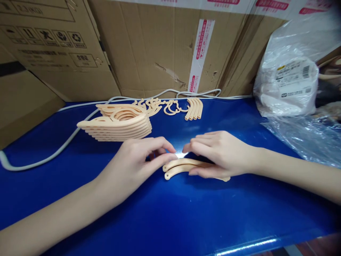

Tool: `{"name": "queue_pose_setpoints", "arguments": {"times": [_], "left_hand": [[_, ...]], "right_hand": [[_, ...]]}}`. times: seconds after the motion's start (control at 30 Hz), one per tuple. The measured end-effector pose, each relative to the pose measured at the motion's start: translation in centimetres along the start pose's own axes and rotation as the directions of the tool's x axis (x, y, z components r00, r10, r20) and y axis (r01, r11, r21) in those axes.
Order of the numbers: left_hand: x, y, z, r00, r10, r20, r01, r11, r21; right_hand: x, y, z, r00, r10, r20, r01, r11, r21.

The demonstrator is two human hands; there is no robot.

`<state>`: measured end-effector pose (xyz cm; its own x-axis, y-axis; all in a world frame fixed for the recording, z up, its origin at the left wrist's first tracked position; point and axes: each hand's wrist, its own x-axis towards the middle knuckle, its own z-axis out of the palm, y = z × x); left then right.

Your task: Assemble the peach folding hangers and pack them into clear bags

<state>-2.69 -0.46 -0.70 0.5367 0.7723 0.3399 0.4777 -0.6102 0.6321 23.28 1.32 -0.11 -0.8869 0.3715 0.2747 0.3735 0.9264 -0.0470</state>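
Left fingers (165,143) bend to a narrow gap, right fingers (204,144) over two curved strips (183,162); neither grip is clear. Blue surface (165,217) stretches nearer; cartons (149,46) wall its far edge.

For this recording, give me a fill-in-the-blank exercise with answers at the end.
The table is ____ in colour.
The right hand partly covers ____ curved strips.
Of the right hand and left hand, the ____ is nearer the stack of beige pieces.
Behind the table stand boxes made of ____.
Missing words: blue; two; left; cardboard.
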Motion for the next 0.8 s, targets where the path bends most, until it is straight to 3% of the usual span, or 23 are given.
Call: {"name": "queue_pose_setpoints", "arguments": {"times": [0.1, 0.2, 0.4, 0.63, 0.8], "left_hand": [[-0.5, 0.5, 0.5, 0.987, 0.144, 0.077, -0.154, 0.975, 0.162], [-0.9, 0.7, 1.0, 0.959, 0.24, 0.153, -0.273, 0.929, 0.249], [-1.0, 0.7, 1.3, 0.935, 0.306, 0.179, -0.35, 0.877, 0.33], [-1.1, 0.7, 1.2, 0.941, 0.285, 0.184, -0.332, 0.889, 0.316], [-0.8, 0.7, 1.2, 0.939, 0.302, 0.164, -0.343, 0.863, 0.372]], "right_hand": [[1.2, 2.0, -0.7, 0.993, 0.105, -0.062, -0.109, 0.992, -0.063], [3.0, 4.5, -1.2, 0.965, 0.261, -0.038, -0.263, 0.952, -0.158], [6.9, 8.0, 0.2, 0.942, 0.334, 0.018, -0.317, 0.909, -0.27], [9.6, 8.1, 1.9, 0.895, 0.444, -0.03, -0.444, 0.886, -0.13], [9.1, 6.8, 1.5, 0.884, 0.467, 0.004, -0.467, 0.884, -0.026]]}}
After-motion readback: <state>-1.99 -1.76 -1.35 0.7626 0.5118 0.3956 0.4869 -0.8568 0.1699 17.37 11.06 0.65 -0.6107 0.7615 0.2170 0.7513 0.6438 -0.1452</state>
